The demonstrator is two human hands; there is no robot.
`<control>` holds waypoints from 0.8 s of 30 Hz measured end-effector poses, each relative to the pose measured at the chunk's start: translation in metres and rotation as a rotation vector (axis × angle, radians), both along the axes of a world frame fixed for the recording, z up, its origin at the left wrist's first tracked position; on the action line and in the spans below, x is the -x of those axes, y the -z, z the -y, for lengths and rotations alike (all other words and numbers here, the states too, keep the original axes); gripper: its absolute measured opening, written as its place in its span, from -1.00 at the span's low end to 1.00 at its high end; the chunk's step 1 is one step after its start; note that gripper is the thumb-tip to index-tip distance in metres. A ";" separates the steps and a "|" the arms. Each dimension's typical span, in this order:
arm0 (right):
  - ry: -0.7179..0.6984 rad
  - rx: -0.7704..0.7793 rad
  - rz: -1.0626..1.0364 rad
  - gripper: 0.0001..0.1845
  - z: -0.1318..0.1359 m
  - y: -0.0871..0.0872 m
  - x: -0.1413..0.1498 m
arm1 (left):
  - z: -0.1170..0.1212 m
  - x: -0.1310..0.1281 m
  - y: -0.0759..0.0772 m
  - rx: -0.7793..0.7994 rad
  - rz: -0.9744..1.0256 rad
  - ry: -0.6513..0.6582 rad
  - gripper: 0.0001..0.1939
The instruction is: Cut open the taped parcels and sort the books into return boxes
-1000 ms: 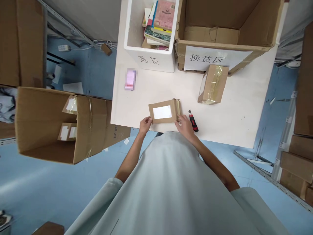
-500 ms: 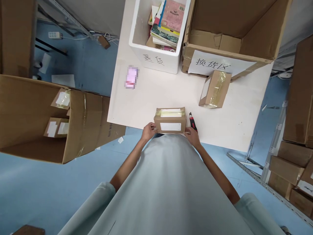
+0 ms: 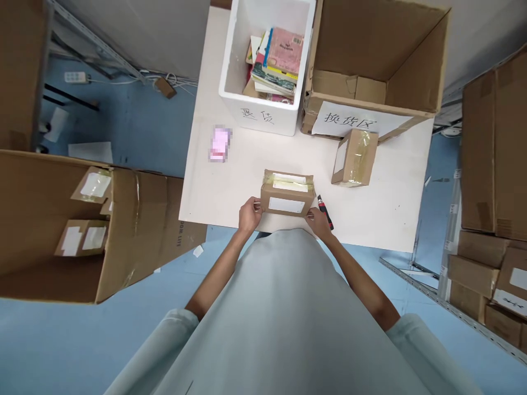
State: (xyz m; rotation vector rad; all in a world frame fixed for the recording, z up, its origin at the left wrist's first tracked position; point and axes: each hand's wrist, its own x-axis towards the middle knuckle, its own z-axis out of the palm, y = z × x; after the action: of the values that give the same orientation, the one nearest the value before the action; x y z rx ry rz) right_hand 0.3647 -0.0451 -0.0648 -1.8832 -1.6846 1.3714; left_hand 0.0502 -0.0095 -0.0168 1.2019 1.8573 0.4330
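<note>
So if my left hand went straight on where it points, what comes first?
Likely the nearest taped box; your left hand seems to touch its left end, though depth is unclear.

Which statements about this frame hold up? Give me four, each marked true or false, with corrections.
1. The near parcel is between the left grip and the right grip. True.
2. The utility knife is in the left grip. False: it lies on the table, near the right grip.
3. Books lie in the white box. True.
4. The other parcel is stacked on the books. False: it is on the table, in front of the large carton.
</note>
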 end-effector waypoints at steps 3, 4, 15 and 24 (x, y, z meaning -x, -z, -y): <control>-0.008 -0.014 0.037 -0.89 -0.009 0.002 0.018 | -0.011 0.012 0.006 0.024 -0.054 0.014 -0.77; -0.011 -0.016 0.049 -0.90 -0.008 0.002 0.023 | -0.010 0.017 0.008 0.051 -0.073 0.014 -0.79; 0.288 -0.239 0.096 -0.67 -0.006 -0.034 -0.028 | -0.042 0.040 -0.024 -0.148 -0.063 -0.031 -0.69; 0.736 -0.274 0.219 -0.23 -0.081 -0.046 -0.154 | -0.139 -0.194 -0.025 -0.055 0.410 0.239 -0.45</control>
State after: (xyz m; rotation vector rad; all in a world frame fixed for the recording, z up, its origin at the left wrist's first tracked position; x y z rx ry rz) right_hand 0.5184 0.0356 -0.0186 -2.2031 -0.9954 0.6316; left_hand 0.2439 0.1298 0.0087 1.2467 1.3445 0.5526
